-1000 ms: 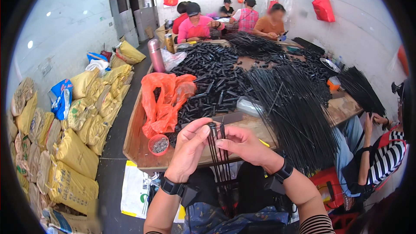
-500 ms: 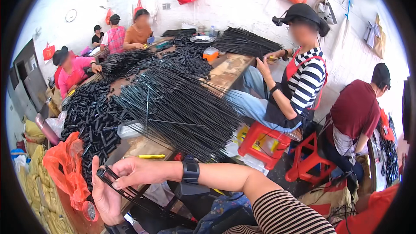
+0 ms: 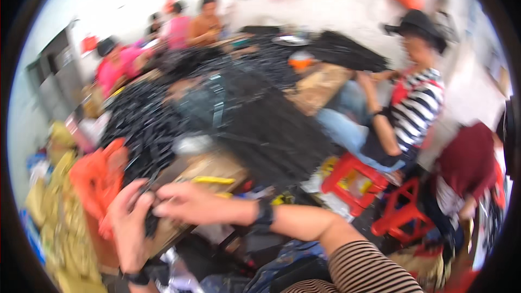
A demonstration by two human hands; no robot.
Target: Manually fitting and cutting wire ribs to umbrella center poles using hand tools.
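My left hand (image 3: 127,220), at the lower left, is curled around a dark bundle (image 3: 150,222) of thin black rods with a tube-like end; motion blur smears its detail. From the right, my right hand (image 3: 198,204) brings its fingers to the top of the same bundle, pinching there. Just beyond my right hand, a yellow-handled tool (image 3: 213,180) lies on the wooden table edge. Behind it spreads a large pile of long thin black rods (image 3: 266,125). Many short black tube pieces (image 3: 138,130) are heaped to its left.
An orange plastic bag (image 3: 97,179) hangs at the table's left side, beside yellowish sacks (image 3: 59,228). A person in a striped top (image 3: 418,108) sits at the right near a red stool (image 3: 355,184). Another red stool (image 3: 404,211) stands farther right. Several people work at the far side.
The view has swung, so the scene sits farther right and is blurred. My left fingers, stretched up before, have curled in around the bundle, and my right fingers are at its top.
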